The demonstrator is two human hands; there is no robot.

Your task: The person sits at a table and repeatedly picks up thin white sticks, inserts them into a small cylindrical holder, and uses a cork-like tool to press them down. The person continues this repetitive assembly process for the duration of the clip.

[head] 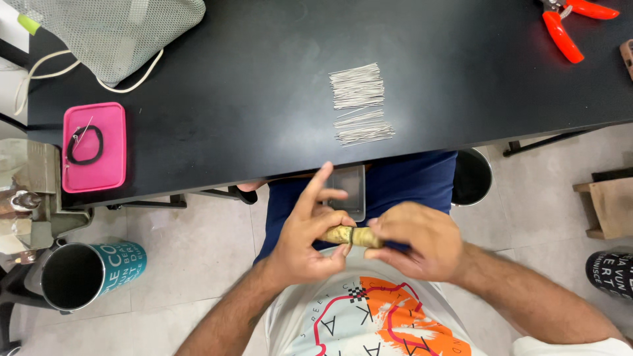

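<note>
Item: tan rolled bundle (351, 235), lower centre of frame, over my lap, below the worktop (264, 79) edge. My left hand (306, 240) pinches its left end, index finger raised. My right hand (419, 240) grips its right end, fingers closed. On worktop: thin metal pins (359, 105) at centre; pink tray (94, 146) at left; orange pliers (570, 20) upper right.

Matt black table (250, 79), shiny metal pins (359, 105), glossy plastic-handled pliers (570, 23), grey mesh-cloth bag (119, 33).

A flat pink rectangular case (93, 148) lies at the left on the black table (250, 79). A teal cylindrical can with a white-lettered label (89, 271) lies lower left on the floor.
</note>
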